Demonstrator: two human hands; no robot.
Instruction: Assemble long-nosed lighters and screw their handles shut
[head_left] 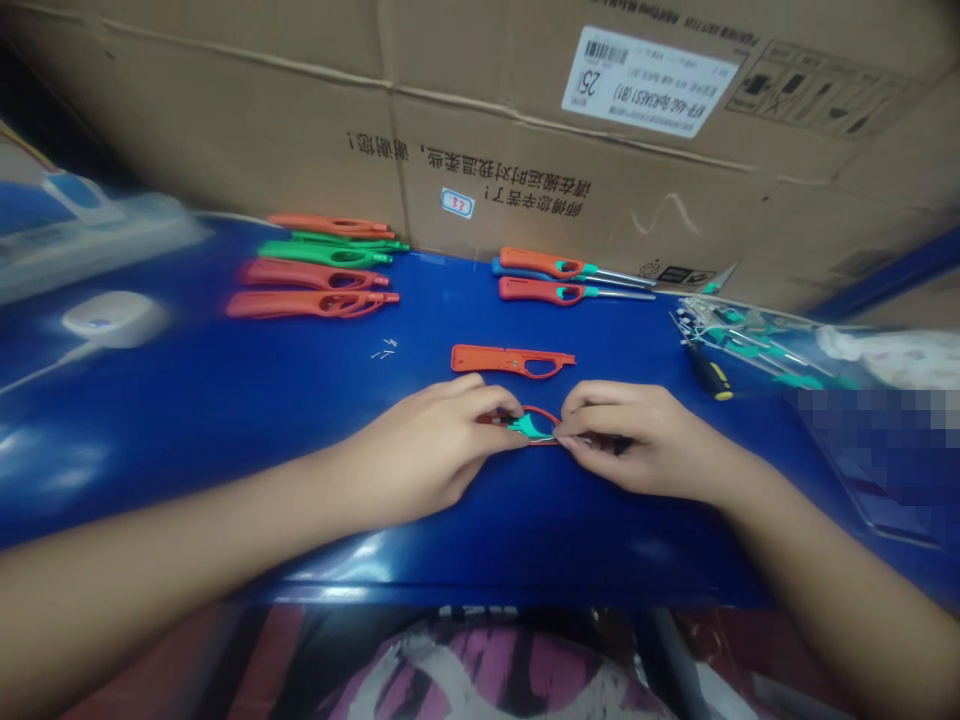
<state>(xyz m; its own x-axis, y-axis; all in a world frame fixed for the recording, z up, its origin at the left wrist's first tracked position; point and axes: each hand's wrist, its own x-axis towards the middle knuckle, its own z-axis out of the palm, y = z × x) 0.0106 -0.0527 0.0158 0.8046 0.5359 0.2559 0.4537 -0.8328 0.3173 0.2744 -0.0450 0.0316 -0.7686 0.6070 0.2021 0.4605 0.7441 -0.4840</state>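
Between my hands on the blue table lies a half-built stick lighter: a red-orange shell half (540,410) with a teal trigger (531,427) in it. My left hand (439,440) is closed around its handle end, fingertips by the trigger. My right hand (649,435) pinches at the nozzle end, by a thin wire-like piece; the fingers hide most of what they hold there. Just beyond, an orange shell half (510,361) lies flat, its hollow side up.
Orange, green and red lighter shells (315,303) lie in a row at back left, near several small screws (385,350). Lighters with metal tubes (577,291) lie at back centre. At right are loose metal-and-teal parts (750,335) and a screwdriver (711,372). A cardboard box (300,120) stands behind.
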